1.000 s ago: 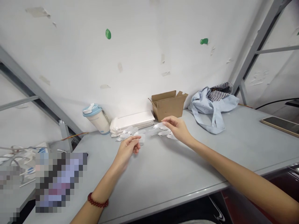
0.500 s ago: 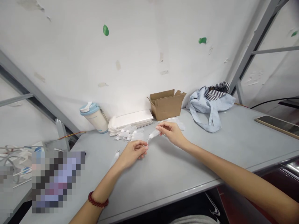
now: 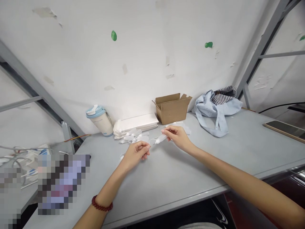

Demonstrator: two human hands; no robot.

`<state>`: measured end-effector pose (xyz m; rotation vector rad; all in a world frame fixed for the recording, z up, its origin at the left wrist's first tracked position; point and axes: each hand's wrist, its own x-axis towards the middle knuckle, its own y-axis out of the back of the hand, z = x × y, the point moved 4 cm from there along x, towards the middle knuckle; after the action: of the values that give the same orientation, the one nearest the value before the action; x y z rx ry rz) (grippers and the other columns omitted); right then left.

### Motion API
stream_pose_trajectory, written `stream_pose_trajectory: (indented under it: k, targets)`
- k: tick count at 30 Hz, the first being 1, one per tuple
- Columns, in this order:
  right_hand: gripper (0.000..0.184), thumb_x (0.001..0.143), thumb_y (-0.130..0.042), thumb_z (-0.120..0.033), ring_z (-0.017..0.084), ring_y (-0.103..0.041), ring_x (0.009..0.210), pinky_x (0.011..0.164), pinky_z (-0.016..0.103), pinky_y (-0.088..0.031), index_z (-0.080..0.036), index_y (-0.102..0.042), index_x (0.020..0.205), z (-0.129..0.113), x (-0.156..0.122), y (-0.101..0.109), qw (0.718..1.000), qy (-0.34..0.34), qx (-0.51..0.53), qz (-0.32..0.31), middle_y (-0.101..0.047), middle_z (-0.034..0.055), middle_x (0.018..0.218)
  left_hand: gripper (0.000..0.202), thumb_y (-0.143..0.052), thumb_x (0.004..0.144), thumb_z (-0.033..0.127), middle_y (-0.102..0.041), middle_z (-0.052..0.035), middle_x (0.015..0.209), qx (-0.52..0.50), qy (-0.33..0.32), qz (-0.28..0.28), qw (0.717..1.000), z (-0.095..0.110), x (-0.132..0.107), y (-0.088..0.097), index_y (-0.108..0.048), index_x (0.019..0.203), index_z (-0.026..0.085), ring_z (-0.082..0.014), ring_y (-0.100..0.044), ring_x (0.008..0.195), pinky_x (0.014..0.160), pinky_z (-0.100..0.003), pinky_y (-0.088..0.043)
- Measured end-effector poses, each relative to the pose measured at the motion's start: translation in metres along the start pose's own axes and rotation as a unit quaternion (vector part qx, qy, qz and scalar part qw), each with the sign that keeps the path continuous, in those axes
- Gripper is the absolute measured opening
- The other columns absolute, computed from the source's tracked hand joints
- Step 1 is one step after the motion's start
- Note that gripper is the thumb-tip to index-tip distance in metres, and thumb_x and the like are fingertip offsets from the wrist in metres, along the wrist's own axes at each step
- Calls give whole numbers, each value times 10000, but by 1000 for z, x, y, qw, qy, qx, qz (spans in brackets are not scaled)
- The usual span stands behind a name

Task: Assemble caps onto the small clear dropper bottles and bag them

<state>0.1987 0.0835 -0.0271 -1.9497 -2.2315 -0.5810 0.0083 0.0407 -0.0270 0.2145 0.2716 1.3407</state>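
My right hand (image 3: 177, 136) pinches one end of a small translucent white plastic piece (image 3: 160, 139) and holds it above the grey table (image 3: 181, 171). My left hand (image 3: 136, 152), with a red bead bracelet on the wrist, is curled with its fingertips pinched at the piece's other end; what it grips is too small to make out. Just behind both hands lies a loose heap of similar white plastic pieces (image 3: 133, 137). A few more pieces (image 3: 183, 126) lie behind my right hand.
Along the wall stand a blue-lidded cup (image 3: 100, 120), a flat stack of white sheets (image 3: 137, 124), an open cardboard box (image 3: 172, 108) and a light blue cloth bag (image 3: 215, 106). A phone (image 3: 284, 128) lies at the far right. Cables (image 3: 16, 156) are at the left.
My right hand picked a white piece from the far pile and drew it back toward my left hand. Both hands now meet over the table's middle.
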Motion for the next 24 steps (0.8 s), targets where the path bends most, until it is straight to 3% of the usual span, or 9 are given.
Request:
stream_pose_trajectory:
  k: [11, 24]
  targets:
    - [292, 764, -602, -440, 105, -476, 486, 501, 236, -357, -157, -617, 692, -4, -2, -4, 1000, -4, 8, -13, -513, -28, 506, 278, -637, 719, 422, -583, -2, 589, -20, -10, -29, 999, -7, 2, -7, -629, 769, 149, -111, -502, 488, 510, -237, -402]
    - [297, 761, -603, -444, 104, -456, 480, 493, 235, -342, -161, -608, 671, -5, -2, -3, 1000, -6, -2, -14, -504, -30, 493, 301, -653, 688, 440, -583, 0, 577, -24, 2, -20, 1000, -5, 2, -6, -629, 758, 148, -108, -495, 476, 511, -242, -395]
